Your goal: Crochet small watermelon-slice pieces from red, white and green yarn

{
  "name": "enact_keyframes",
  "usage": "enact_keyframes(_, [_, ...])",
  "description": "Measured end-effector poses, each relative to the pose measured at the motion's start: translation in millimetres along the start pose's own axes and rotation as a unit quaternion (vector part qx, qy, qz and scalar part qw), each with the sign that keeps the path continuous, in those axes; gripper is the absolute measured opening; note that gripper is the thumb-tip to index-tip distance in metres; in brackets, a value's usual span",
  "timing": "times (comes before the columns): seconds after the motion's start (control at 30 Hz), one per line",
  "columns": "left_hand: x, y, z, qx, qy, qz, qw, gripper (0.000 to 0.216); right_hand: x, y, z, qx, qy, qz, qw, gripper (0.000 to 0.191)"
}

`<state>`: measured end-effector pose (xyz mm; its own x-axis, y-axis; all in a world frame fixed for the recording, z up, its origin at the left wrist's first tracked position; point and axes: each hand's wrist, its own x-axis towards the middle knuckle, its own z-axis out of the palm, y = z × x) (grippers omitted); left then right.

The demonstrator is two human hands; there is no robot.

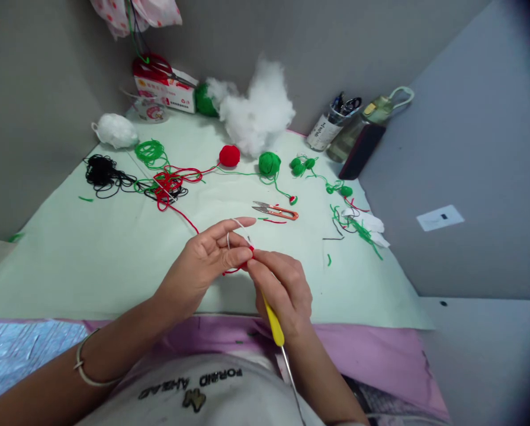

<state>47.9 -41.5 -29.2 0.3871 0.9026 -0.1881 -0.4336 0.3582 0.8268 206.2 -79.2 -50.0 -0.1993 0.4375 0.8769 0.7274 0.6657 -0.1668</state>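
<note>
My left hand (pixel 206 263) pinches a small loop of red yarn (pixel 235 269) between thumb and fingers, with a white strand (pixel 240 223) looped over the index finger. My right hand (pixel 285 290) is closed around a yellow-handled crochet hook (pixel 273 322), its tip hidden at the red yarn where both hands meet. The red strand runs back across the pale green table cover (pixel 113 260) to a red yarn tangle (pixel 169 180).
Orange thread snips (pixel 276 210) lie just beyond my hands. Further back are a red yarn ball (pixel 229 155), a green yarn ball (pixel 269 163), small green crocheted pieces (pixel 302 165), black yarn (pixel 100 171), white stuffing (pixel 258 112), a pen cup (pixel 329 124) and a bottle (pixel 362 127).
</note>
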Motion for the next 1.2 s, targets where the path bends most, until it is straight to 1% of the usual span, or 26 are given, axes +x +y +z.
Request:
enact_keyframes(0.1, [1,-2,-1,0.004,-0.010,-0.009,1.000,0.042,-1,2,1,0.012,-0.003,-0.007,1.000,0.026])
enact_keyframes(0.2, [1,-3,0,0.003,-0.015,-0.003,1.000,0.040,-3,5,2,0.026,0.014,0.007,1.000,0.028])
enact_keyframes(0.27, [-1,-4,3,0.006,-0.001,0.016,1.000,0.039,-5,7,4,0.032,0.022,0.016,0.999,0.029])
enact_keyframes(0.4, [-2,-4,7,0.027,0.037,0.057,0.997,0.042,-7,9,6,0.014,0.007,0.003,1.000,0.028])
enact_keyframes(0.53, [-2,-5,9,0.026,0.047,0.069,0.996,0.045,-9,8,6,-0.004,0.005,0.015,1.000,0.028])
enact_keyframes(0.63, [-2,-8,11,0.038,0.055,0.091,0.994,0.048,-10,6,6,-0.004,0.008,0.028,1.000,0.033])
enact_keyframes(0.73, [-3,-10,13,0.062,0.073,0.120,0.988,0.045,-11,5,6,-0.007,0.001,0.039,0.999,0.037])
enact_keyframes(0.8, [-4,-12,13,0.070,0.083,0.131,0.985,0.044,-11,5,6,-0.007,0.000,0.038,0.999,0.036])
enact_keyframes(0.93, [-4,-12,12,0.081,0.077,0.128,0.986,0.045,-8,5,6,-0.001,0.001,0.014,1.000,0.030])
enact_keyframes(1.03, [-3,-11,11,0.099,0.080,0.123,0.984,0.040,-7,6,6,-0.007,-0.005,-0.004,1.000,0.025])
enact_keyframes(1.2, [1,-10,10,0.107,0.084,0.124,0.983,0.032,-8,5,7,-0.010,-0.012,-0.002,1.000,0.023])
